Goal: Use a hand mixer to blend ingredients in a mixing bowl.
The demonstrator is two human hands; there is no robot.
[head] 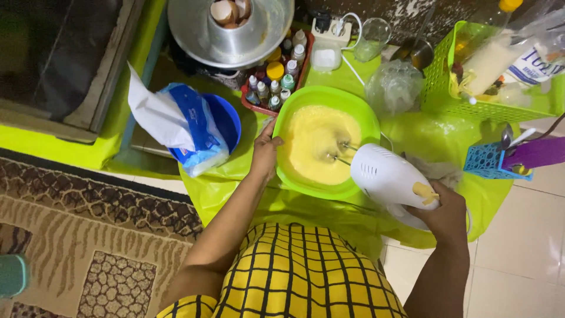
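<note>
Gripping the handle of one white electric hand mixer (391,176), the right hand (445,213) is wrapping its fingers fully around it, so the hand is closed tight on the tool. Two metal beaters (340,152) are dipping into pale yellow batter (315,147) inside one green mixing bowl (365,121), which is sitting on yellow-green plastic sheeting (282,206) spread on the floor. The left hand (266,154) is resting half open against the bowl's left rim, thumb touching the edge, fingers loosely curved and holding nothing else. Just left of it, one blue bowl (226,118) is carrying one white and blue bag (182,126). Behind the green bowl, one red tray (246,99) of small bottles is standing, and one green basket (438,88) is sitting at the far right.
</note>
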